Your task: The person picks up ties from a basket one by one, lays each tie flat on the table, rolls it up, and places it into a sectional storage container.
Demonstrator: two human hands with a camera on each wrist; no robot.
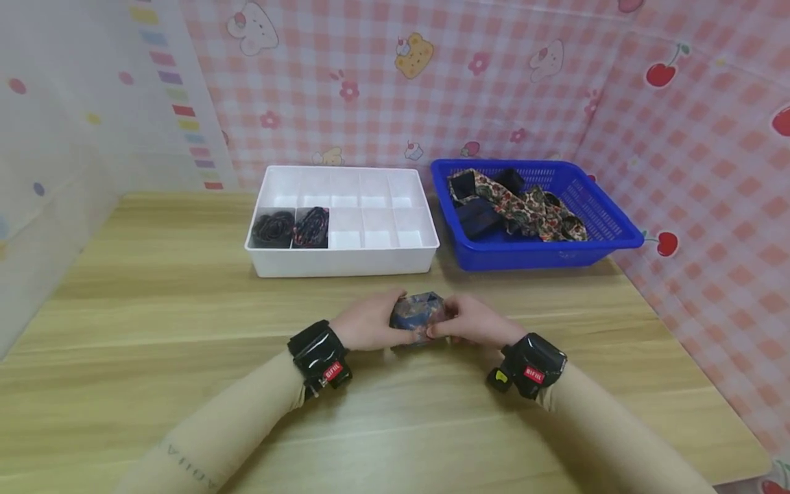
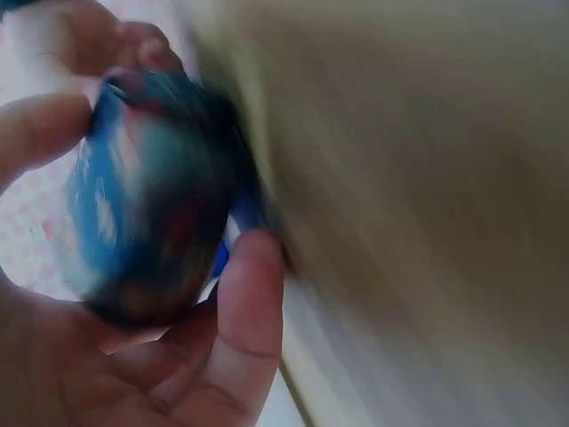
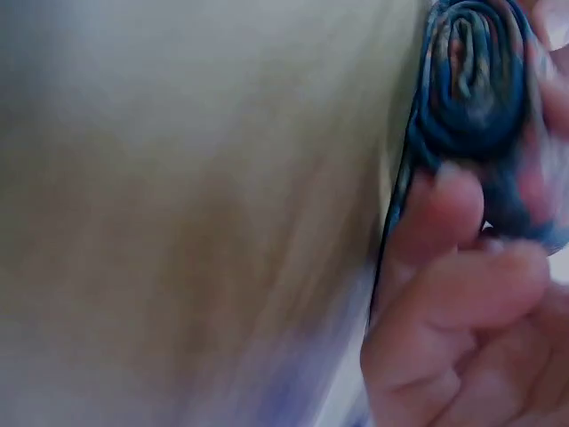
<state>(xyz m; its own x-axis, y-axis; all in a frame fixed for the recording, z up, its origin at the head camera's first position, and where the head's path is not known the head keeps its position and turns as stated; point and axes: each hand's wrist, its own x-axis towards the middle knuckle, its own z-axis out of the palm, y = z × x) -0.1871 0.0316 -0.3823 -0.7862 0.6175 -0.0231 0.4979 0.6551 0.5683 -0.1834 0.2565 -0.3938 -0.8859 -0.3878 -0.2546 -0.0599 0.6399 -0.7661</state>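
Note:
A blue necktie [image 1: 418, 313] with a multicoloured pattern is rolled up just above the table, between both hands. My left hand [image 1: 372, 322] grips its left side, and the left wrist view shows thumb and fingers curved round the blurred roll [image 2: 151, 200]. From the other side my right hand [image 1: 480, 321] pinches the roll. In the right wrist view the wound layers of the necktie [image 3: 471, 116] face the camera, with fingertips just below them and a flat length running down beside the fingers.
Behind the hands stands a white divided box [image 1: 342, 263], two of its front-left compartments holding dark rolled fabric [image 1: 311, 226]. To its right, a blue plastic basket [image 1: 537, 257] contains patterned and dark fabric strips [image 1: 531, 213]. All rest on a wooden table [image 1: 154, 309] against a cloth-covered wall.

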